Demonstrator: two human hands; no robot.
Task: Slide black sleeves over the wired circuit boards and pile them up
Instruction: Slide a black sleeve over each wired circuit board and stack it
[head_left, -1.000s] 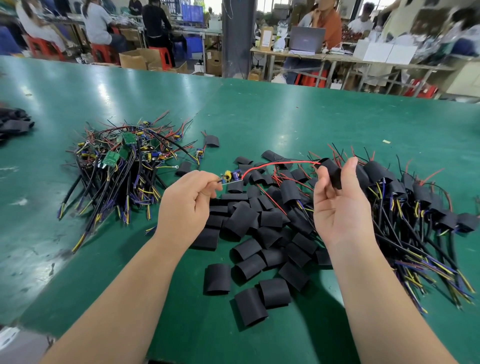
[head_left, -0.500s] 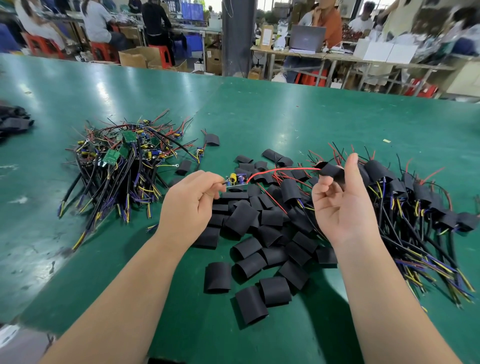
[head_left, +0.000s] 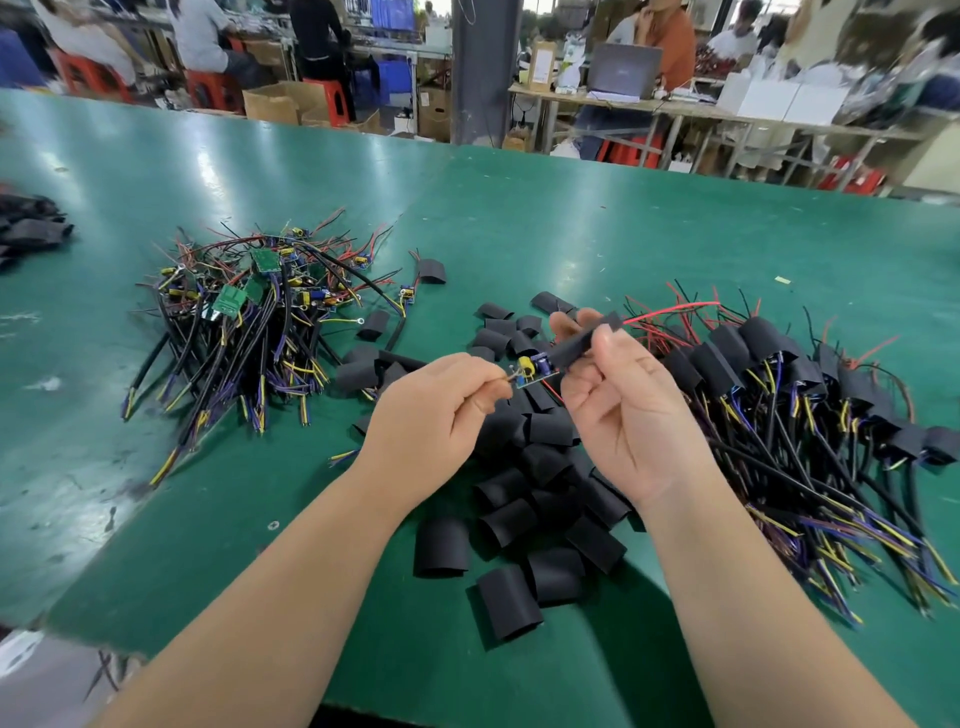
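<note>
My left hand (head_left: 436, 415) pinches the wire end of a small circuit board (head_left: 532, 370) with yellow and blue parts. My right hand (head_left: 618, 400) pinches a black sleeve (head_left: 582, 340) whose lower mouth meets the board's right end; a red wire (head_left: 670, 312) runs out of the sleeve's upper end. Loose black sleeves (head_left: 519, 514) lie heaped on the green table under and in front of both hands. A pile of bare wired boards (head_left: 249, 317) lies at the left. Sleeved boards with their cables (head_left: 810, 405) are piled at the right.
The green table (head_left: 571, 228) stretches far back. More black sleeves (head_left: 26, 228) lie at its far left edge. One stray sleeve (head_left: 432, 271) lies beside the left pile. People sit at benches behind the table. The table's near edge runs across the lower left.
My right hand has come left and down with the sleeve along the red wire, and the sleeve's mouth now reaches the board. My left hand holds the board nearly where it was.
</note>
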